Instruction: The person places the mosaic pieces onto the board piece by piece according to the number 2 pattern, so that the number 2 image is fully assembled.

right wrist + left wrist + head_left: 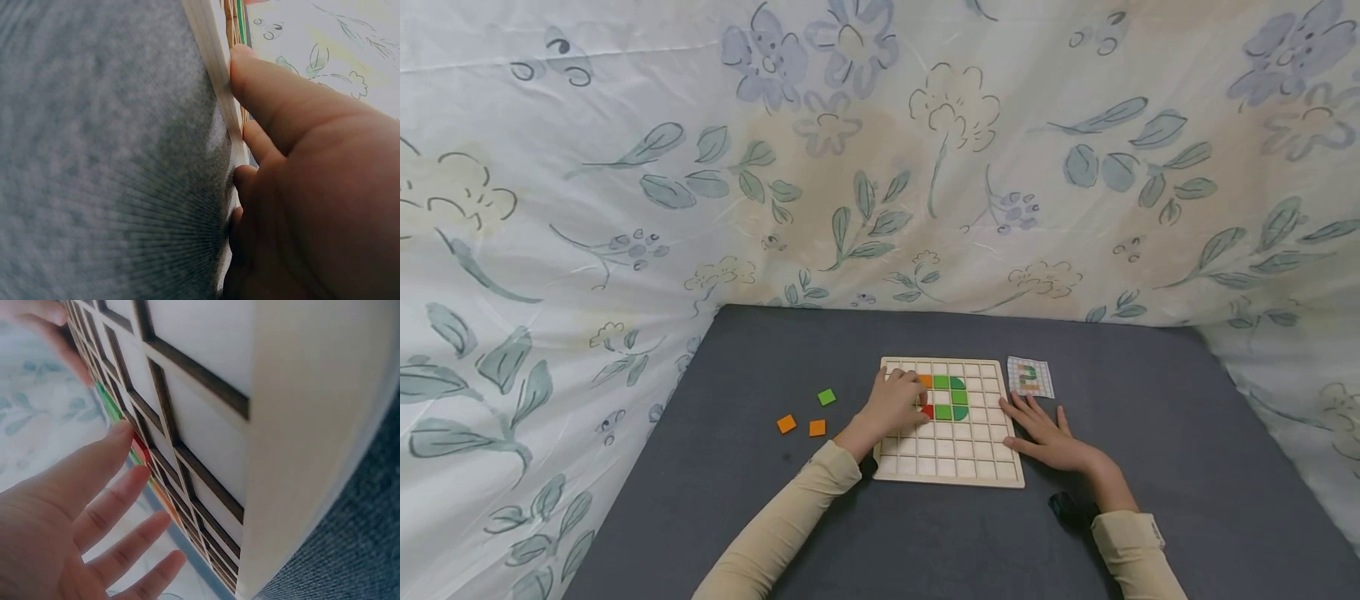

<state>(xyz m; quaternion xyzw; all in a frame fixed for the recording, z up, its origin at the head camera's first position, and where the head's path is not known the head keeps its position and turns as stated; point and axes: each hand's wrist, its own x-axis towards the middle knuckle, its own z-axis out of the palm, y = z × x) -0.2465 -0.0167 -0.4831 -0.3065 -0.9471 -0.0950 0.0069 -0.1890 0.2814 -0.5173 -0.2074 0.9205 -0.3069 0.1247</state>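
Observation:
A wooden grid board [951,471] lies on the dark table. My left hand [895,402] reaches over its left part, thumb and index fingertips pinching a red tile [140,449] at the grid; the other fingers of the left hand [94,519] are spread. To the right of the red tile sit green square tiles [943,412] and dark green rounded tiles [957,383]. An orange tile [926,381] shows in the upper row, partly hidden by the left fingers. My right hand [1048,437] rests with extended fingers along the board's right edge, thumb against its side.
Left of the board lie a loose green tile [827,397] and two orange tiles, one farther left [786,424] and one nearer [817,427]. A small pattern card [1031,377] lies by the board's upper right corner. Floral cloth [865,167] hangs behind the table.

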